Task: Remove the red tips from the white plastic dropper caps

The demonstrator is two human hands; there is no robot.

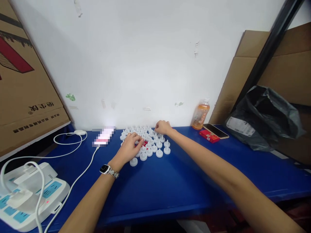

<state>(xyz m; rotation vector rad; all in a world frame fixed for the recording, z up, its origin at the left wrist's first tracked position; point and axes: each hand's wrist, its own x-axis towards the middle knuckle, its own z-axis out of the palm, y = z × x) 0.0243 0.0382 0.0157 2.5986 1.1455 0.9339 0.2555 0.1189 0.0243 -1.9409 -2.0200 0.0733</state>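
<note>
A cluster of white nozzle caps (159,153), each a round base with a short upright tip, stands on the blue tabletop. Small red pieces (145,143) lie among them near the middle. My left hand (130,147) is over the left side of the cluster, fingers bent and drawn together beside the red pieces; what lies under the fingertips is hidden. At the far right edge of the caps, my right hand (163,127) has its fingers curled down in a pinch, touching or just above a cap. I cannot make out what is in the pinch.
On the left are a power strip (57,191) with white cables and a lit phone (104,136). Toward the right stand a drink bottle (201,115), a red box (209,136), a dark phone (216,131) and a grey plastic bag (264,119). A white wall (145,64) closes the back.
</note>
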